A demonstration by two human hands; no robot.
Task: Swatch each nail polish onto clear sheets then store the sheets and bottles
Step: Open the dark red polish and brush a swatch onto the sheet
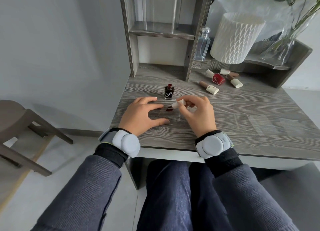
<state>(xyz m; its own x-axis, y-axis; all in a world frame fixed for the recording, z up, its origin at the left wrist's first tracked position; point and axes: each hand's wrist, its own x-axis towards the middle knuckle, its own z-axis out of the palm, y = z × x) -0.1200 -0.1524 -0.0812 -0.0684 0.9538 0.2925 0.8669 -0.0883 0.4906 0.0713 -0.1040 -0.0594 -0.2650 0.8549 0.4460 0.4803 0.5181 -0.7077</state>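
My right hand (197,113) pinches the light brush cap (179,103); my left hand (140,113), fingers spread, pins the flimsy, probably slippery clear sheet (175,118).

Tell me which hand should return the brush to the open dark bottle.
Right. The right hand pinches the brush cap, bristles by the dark red swatch, just in front of the open bottle. The left hand lies spread on the clear sheet, steadying it.

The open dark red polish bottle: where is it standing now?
In the head view the open bottle stands upright on the desk, just beyond the left hand and left of the capped bottles lying down.
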